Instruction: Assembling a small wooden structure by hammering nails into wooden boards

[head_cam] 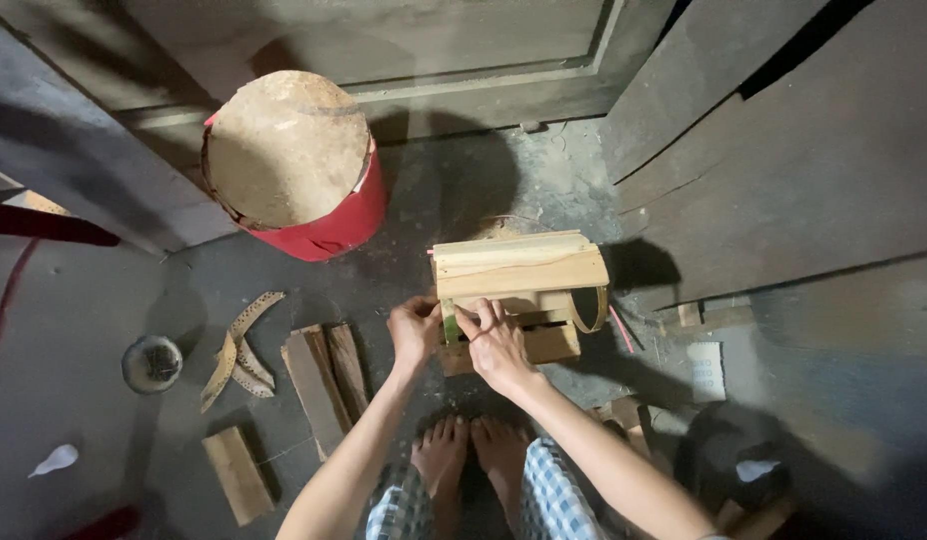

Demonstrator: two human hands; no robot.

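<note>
fingertips of both hands hidden against the wooden box (519,270).

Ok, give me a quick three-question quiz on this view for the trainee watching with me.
1. True or false: both hands are on the small wooden crate.
2. Which stands behind the crate, to its left? A) red drum with a dusty round top B) blue bucket C) metal ladder
3. What lies on the floor left of the left hand?

Key
1. True: the left hand and right hand both meet at the crate's front, by a green strip.
2. A
3. Flat wooden pieces, and curved strips farther left.
</note>
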